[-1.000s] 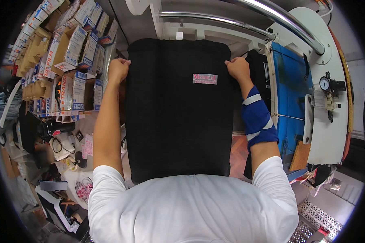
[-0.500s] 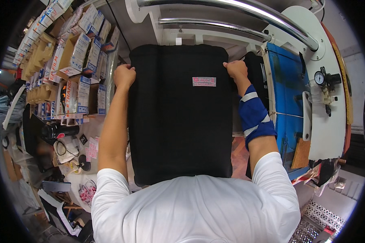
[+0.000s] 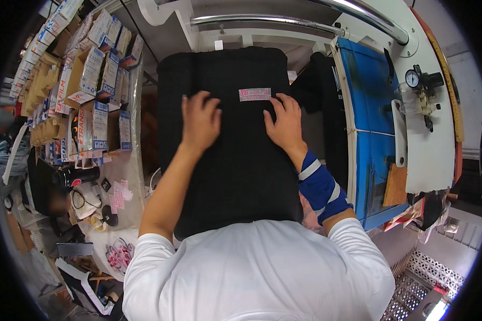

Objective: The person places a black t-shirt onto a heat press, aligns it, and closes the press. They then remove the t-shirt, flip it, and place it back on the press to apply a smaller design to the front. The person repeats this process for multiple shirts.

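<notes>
Black fabric (image 3: 230, 166) lies spread over a broad flat support in front of me; its kind of garment I cannot make out. On its upper right part sits a small silvery rectangular transfer (image 3: 255, 94) with red-pink lettering. My right hand (image 3: 285, 122) is open over the fabric, its fingertips close to the transfer's lower right corner. To the left, my left hand (image 3: 200, 122) is also open, fingers spread and slightly bent above the cloth. Whether either hand presses on the fabric is hard to tell.
A white machine with chrome bars (image 3: 267, 20) stands behind the fabric. Its pressure gauge (image 3: 412, 78) is at right, beside a blue panel (image 3: 377, 128). Cardboard boxes (image 3: 93, 75) fill a left-hand shelf. Pink printed pieces (image 3: 120, 198) lie on the left table.
Both hands have let go of the fabric's far side edges and moved inward and nearer over it. The whole view has shifted slightly.
</notes>
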A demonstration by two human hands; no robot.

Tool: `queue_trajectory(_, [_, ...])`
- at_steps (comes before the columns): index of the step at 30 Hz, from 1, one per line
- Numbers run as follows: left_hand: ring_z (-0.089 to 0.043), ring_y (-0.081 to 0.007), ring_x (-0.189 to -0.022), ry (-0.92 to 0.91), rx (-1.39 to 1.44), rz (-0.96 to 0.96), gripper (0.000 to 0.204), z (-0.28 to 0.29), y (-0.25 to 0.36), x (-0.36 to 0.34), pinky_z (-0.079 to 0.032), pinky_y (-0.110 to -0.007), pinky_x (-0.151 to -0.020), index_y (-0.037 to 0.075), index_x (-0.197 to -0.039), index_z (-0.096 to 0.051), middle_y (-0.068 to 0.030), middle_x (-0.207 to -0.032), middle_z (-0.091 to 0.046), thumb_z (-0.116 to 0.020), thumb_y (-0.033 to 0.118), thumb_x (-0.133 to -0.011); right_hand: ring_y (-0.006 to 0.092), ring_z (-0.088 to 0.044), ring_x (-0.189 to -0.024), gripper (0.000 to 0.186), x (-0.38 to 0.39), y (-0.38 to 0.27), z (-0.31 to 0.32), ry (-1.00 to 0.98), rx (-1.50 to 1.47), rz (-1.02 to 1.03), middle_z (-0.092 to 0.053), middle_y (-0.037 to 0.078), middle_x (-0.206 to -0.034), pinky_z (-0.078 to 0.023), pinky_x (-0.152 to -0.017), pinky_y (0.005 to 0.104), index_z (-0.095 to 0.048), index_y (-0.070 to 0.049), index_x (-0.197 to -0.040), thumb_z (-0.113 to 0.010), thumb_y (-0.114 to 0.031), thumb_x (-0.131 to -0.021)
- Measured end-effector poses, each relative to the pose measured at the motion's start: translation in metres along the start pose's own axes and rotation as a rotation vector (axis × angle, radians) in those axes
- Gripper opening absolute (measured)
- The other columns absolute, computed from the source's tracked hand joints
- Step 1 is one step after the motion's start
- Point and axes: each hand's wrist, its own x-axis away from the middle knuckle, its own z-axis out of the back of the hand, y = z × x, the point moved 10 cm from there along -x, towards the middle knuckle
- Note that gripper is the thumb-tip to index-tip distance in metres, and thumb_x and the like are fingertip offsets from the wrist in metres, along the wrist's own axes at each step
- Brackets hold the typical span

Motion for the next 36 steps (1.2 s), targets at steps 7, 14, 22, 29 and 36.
queue_trajectory(7, [-0.046, -0.035, -0.13, -0.054, -0.081, 0.038, 0.047, -0.03, 0.052, 0.002, -0.026, -0.068, -0.116, 0.017, -0.138, -0.06, -0.0143, -0.134, -0.051, -0.066, 0.035, -0.095, 0.0403, -0.045, -0.136, 0.05, 0.008, -0.013, -0.007, -0.077, 0.132, 0.038, -0.054, 0.016, -0.142, -0.032, -0.116, 0.0535, -0.06, -0.002, -0.133, -0.066, -0.03, -0.093])
queue_trajectory(14, [-0.042, -0.0342, -0.133, -0.102, -0.188, 0.078, 0.048, -0.039, 0.047, 0.007, -0.015, -0.079, -0.113, 0.024, -0.141, -0.058, -0.0123, -0.137, -0.05, -0.063, 0.041, -0.097, 0.0392, -0.044, -0.137, 0.05, 0.01, -0.011, -0.012, -0.088, 0.143, 0.03, -0.055, 0.015, -0.142, -0.03, -0.117, 0.0537, -0.06, -0.004, -0.134, -0.063, -0.032, -0.094])
queue_trajectory(22, [-0.042, -0.0343, -0.135, -0.111, -0.155, 0.103, 0.047, -0.042, 0.043, 0.008, -0.011, -0.084, -0.11, 0.023, -0.14, -0.059, -0.0131, -0.138, -0.051, -0.062, 0.041, -0.097, 0.0386, -0.045, -0.135, 0.048, 0.01, -0.012, -0.011, -0.061, 0.142, 0.04, -0.056, 0.015, -0.14, -0.03, -0.117, 0.0547, -0.061, -0.005, -0.132, -0.063, -0.033, -0.093])
queue_trajectory(29, [-0.039, -0.0342, -0.136, -0.138, -0.165, 0.118, 0.047, -0.044, 0.042, 0.009, -0.013, -0.082, -0.111, 0.025, -0.142, -0.058, -0.0108, -0.14, -0.048, -0.061, 0.042, -0.098, 0.0383, -0.045, -0.136, 0.048, 0.011, -0.011, -0.011, -0.058, 0.144, 0.03, -0.056, 0.015, -0.141, -0.029, -0.117, 0.0545, -0.061, -0.006, -0.132, -0.062, -0.034, -0.093])
queue_trajectory(36, [-0.039, -0.0344, -0.136, -0.148, -0.173, 0.115, 0.048, -0.045, 0.041, 0.009, -0.013, -0.082, -0.111, 0.025, -0.142, -0.057, -0.011, -0.141, -0.048, -0.061, 0.042, -0.098, 0.0378, -0.043, -0.138, 0.05, 0.01, -0.01, -0.013, -0.084, 0.152, 0.011, -0.055, 0.014, -0.142, -0.03, -0.117, 0.0525, -0.06, -0.006, -0.135, -0.064, -0.033, -0.093])
